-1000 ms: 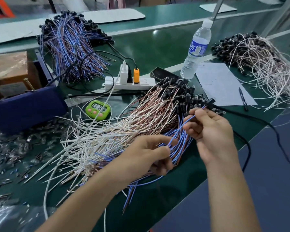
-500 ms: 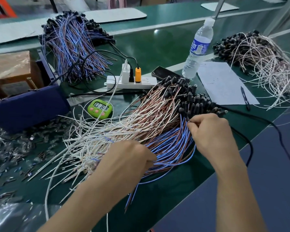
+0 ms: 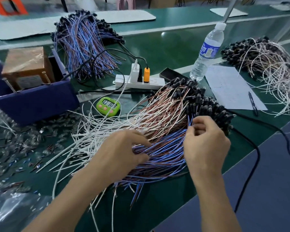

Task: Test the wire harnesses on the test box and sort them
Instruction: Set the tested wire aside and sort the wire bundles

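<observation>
The heap of wire harnesses (image 3: 157, 118) lies mid-worktop (image 3: 167, 51), running toward its front edge. The left hand (image 3: 124, 151) rests on the blue-and-brown strands, fingers loosely spread. The right hand (image 3: 206, 146) has its fingers curled and, as far as the blur allows, pinches one blue wire (image 3: 189, 120) just below the black connectors (image 3: 208, 106). Light, limp and tangle-prone, each harness is probably best drawn out by its stiff connector, not mid-wire.
</observation>
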